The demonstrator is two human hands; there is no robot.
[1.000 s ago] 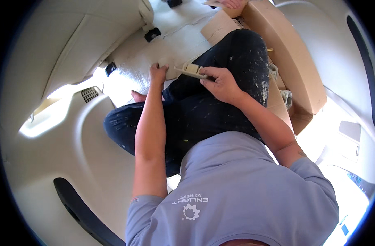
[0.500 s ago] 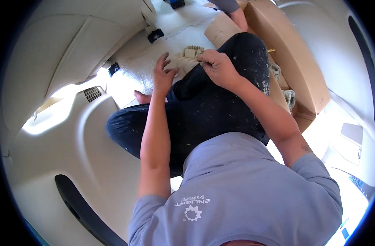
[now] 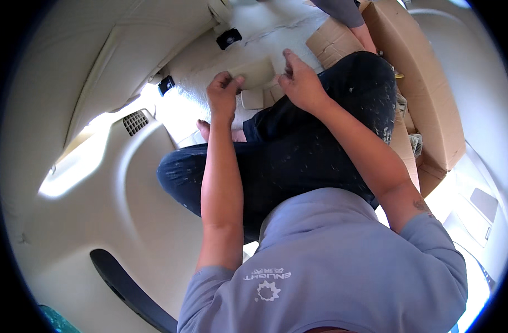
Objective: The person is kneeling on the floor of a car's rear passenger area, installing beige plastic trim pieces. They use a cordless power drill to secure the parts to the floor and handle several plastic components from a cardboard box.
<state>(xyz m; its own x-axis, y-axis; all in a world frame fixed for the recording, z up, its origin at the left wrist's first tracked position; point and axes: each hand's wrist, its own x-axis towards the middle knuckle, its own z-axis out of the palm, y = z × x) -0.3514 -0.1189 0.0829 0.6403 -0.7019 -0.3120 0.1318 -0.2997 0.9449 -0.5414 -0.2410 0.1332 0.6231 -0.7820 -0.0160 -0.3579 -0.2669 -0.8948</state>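
A beige plastic part (image 3: 255, 73) with a plain, smooth upper side is held over the pale floor covering. My left hand (image 3: 223, 95) pinches its left end between thumb and fingers. Beside its right end is my right hand (image 3: 302, 83), index finger stretched out and thumb close to the part's edge; whether the thumb touches it I cannot tell. Just below the part shows a small squarish beige piece (image 3: 253, 100); whether the two are joined is unclear. My crossed legs in dark, paint-flecked trousers (image 3: 298, 155) lie under my forearms.
An open cardboard box (image 3: 431, 94) stands to the right of my knee, with several pale plastic parts (image 3: 415, 144) inside. Another person's arm (image 3: 365, 36) reaches in at the box's far end. A light moulded panel (image 3: 87, 200) and a seat-like cover (image 3: 148, 39) lie to the left.
The part has been turned from its ribbed side to its plain side. My left hand has closed on its left end, while the right hand has loosened and extended its index finger. The view has shifted slightly.
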